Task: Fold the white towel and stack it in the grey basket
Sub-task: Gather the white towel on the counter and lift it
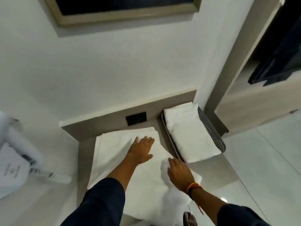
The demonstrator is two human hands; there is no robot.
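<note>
Left hand flat on white towel, right hand gripping its edge

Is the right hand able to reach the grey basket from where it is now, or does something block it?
Probably yes. The right hand rests on the white towel just beside the near end of the grey basket, with nothing between them. The basket already holds a folded towel, but its top is open.
</note>
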